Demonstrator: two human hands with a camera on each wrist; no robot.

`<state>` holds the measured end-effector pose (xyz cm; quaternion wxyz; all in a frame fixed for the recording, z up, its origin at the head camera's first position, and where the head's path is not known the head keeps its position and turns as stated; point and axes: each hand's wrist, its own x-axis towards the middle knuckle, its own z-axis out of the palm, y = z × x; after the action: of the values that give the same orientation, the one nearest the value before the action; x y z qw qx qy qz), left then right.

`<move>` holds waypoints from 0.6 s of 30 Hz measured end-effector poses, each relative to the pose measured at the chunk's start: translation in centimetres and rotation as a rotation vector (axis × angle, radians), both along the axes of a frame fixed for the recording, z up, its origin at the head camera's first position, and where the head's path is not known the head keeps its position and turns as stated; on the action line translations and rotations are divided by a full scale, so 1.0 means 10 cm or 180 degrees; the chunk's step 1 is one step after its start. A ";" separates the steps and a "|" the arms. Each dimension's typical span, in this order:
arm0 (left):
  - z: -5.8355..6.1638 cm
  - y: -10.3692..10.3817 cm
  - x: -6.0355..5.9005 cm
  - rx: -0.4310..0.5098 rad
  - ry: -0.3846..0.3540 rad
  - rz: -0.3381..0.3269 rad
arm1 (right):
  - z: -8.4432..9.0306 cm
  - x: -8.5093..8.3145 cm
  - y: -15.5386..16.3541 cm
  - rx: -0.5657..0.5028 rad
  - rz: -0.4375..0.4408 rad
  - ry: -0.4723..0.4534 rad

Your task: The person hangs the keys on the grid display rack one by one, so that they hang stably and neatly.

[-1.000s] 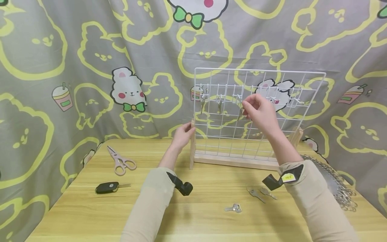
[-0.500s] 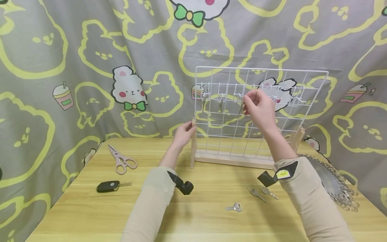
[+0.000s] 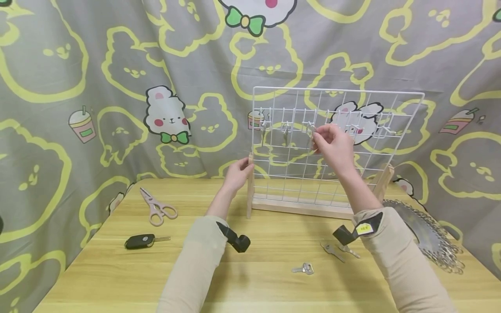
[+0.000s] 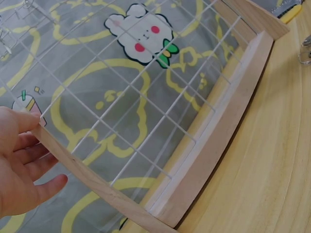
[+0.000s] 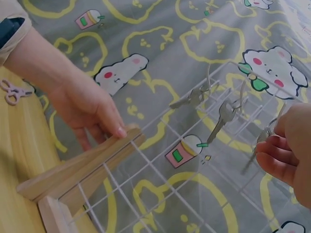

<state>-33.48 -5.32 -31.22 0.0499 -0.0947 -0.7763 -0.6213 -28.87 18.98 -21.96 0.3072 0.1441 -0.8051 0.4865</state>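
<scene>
Left hand [image 3: 236,172] grips the wire rack's [image 3: 407,126] wooden post up front; right hand [image 3: 332,145] pinches a key [image 3: 311,134] at a hook. Left wrist cam: fingers [image 4: 29,155] curled round the post. Right wrist cam: key [image 5: 260,141] dangles from fingertips [image 5: 277,165].

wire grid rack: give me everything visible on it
The wire grid rack is a white metal mesh panel standing upright in a pale wooden base with wooden side posts, at the table's far edge before the patterned curtain. Small white hooks line its upper rows; two keys hang at the left. The left hand holds the left post; the right hand pinches a third key at a hook.
</scene>
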 end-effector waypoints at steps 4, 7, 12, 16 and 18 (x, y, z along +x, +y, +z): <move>0.01 0.00 0.01 -0.0019 0.0005 0.0004 | -0.08 0.00 0.04 0.0001 0.0014 -0.0040; 0.01 0.00 0.01 -0.0022 0.0000 0.0003 | -0.16 0.01 0.08 -0.0071 0.0089 -0.0134; 0.02 0.01 0.02 -0.0004 -0.0032 0.0006 | -0.35 0.05 0.18 -0.0164 0.0248 -0.0332; 0.02 0.01 0.01 0.0008 -0.0040 -0.0004 | -0.55 0.14 0.28 -0.0216 0.0388 -0.0497; 0.02 0.01 0.01 0.0009 -0.0040 -0.0008 | -0.66 0.20 0.33 -0.0207 0.0431 -0.0578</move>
<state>-33.40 -5.27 -31.06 0.0443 -0.0917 -0.7756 -0.6230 -26.92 22.29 -28.59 0.2040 0.1434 -0.8018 0.5430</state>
